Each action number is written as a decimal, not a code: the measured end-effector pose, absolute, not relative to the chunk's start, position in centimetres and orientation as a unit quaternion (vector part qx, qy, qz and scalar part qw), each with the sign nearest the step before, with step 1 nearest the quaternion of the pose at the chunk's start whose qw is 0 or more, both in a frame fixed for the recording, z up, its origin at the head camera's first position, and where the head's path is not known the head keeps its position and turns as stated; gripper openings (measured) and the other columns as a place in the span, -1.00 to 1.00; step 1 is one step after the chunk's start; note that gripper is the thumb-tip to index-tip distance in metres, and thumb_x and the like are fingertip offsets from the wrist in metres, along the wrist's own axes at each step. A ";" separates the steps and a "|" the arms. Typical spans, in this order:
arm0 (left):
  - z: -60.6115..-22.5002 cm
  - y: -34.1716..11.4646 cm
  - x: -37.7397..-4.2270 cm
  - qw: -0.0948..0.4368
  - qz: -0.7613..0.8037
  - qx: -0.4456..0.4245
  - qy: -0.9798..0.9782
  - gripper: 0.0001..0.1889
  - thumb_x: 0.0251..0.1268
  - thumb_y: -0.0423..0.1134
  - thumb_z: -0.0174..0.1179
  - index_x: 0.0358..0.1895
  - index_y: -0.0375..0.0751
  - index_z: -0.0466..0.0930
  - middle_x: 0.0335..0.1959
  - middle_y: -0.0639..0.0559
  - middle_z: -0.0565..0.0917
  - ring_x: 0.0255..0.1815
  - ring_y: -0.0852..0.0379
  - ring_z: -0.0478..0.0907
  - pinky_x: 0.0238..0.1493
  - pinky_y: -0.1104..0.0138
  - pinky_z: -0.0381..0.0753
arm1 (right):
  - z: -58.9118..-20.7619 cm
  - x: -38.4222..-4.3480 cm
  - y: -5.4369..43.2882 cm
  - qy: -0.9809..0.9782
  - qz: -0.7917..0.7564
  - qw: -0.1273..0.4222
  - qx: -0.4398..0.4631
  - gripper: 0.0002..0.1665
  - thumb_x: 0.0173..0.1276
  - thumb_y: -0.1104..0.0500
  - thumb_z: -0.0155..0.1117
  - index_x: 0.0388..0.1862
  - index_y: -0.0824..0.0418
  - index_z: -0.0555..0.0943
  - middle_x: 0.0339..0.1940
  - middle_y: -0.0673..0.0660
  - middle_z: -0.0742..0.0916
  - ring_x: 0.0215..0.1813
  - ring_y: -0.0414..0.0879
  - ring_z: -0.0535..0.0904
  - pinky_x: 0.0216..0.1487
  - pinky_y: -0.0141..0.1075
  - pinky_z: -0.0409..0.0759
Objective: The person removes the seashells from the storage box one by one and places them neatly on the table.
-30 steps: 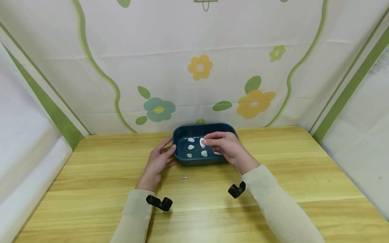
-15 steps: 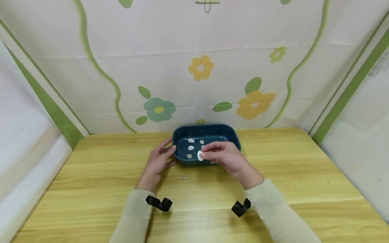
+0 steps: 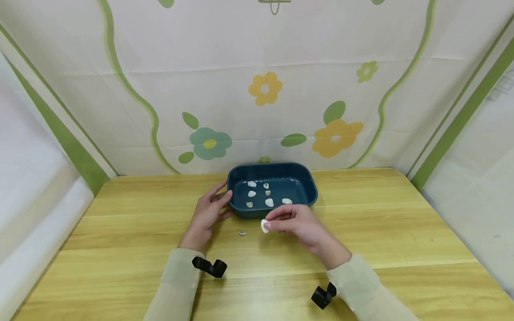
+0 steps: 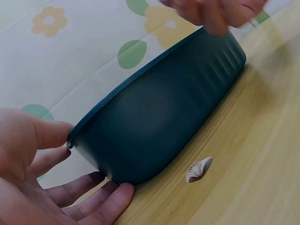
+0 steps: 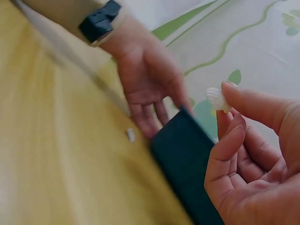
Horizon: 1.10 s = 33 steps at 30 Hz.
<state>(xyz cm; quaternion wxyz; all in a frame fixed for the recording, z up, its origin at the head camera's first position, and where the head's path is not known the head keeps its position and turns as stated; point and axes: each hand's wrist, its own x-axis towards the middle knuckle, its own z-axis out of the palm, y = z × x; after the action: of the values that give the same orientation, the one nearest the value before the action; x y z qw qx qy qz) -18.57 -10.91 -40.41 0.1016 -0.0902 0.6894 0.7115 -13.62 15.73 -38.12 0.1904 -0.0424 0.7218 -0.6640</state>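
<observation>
My right hand [image 3: 307, 227] pinches a white ribbed seashell [image 5: 217, 99] between thumb and fingers, in front of the blue tray [image 3: 311, 183]. My left hand [image 3: 206, 216] holds the tray's left end. In the left wrist view the thumb [image 4: 52, 134] lies at the rim, and the other fingers rest against the side and near the base. Inside the tray, several small shells lie spread out in rough rows, among them a white one [image 3: 269, 203] near the front wall. One small shell [image 4: 199, 169] with brownish ribs lies on the table just in front of the tray.
The tray stands on a wood-grain table [image 3: 120, 267], close to the flower-printed cloth [image 3: 241, 111] at the back. White cloth also hangs along both sides. Each sleeve cuff carries a black wrist camera [image 3: 210, 267].
My right hand has lifted the white seashell out of the tray and brought it toward me, past the front rim. The left hand has stayed at the tray's left end.
</observation>
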 end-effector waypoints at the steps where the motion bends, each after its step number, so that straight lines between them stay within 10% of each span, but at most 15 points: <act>1: -40.4 -10.9 -18.6 0.101 0.712 -0.090 0.689 -0.46 0.68 -0.07 0.20 0.62 0.25 0.42 0.53 -0.17 0.55 0.43 -0.16 0.60 0.34 -0.02 0.72 | -38.5 -13.4 15.8 0.720 -0.665 0.194 -0.039 -0.73 0.34 0.16 0.62 -0.07 0.26 0.81 -0.26 -0.05 0.85 -0.23 -0.04 0.60 -0.22 -0.33 0.56; 33: -40.1 -10.6 -18.5 0.100 0.712 -0.095 0.689 -0.47 0.68 -0.07 0.19 0.61 0.24 0.43 0.53 -0.15 0.54 0.44 -0.13 0.58 0.40 -0.07 0.67 | -41.3 -13.3 15.2 0.784 -0.610 0.106 0.053 -0.77 0.30 0.27 0.61 -0.14 0.39 0.80 -0.50 0.12 0.79 -0.53 -0.13 0.61 -0.48 -0.37 0.64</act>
<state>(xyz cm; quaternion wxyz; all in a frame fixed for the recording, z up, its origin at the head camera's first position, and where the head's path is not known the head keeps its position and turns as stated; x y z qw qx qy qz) -18.45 -10.64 -40.06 0.0995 -0.0946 0.6888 0.7118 -13.26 15.21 -41.26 0.1058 0.0527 0.7836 -0.6099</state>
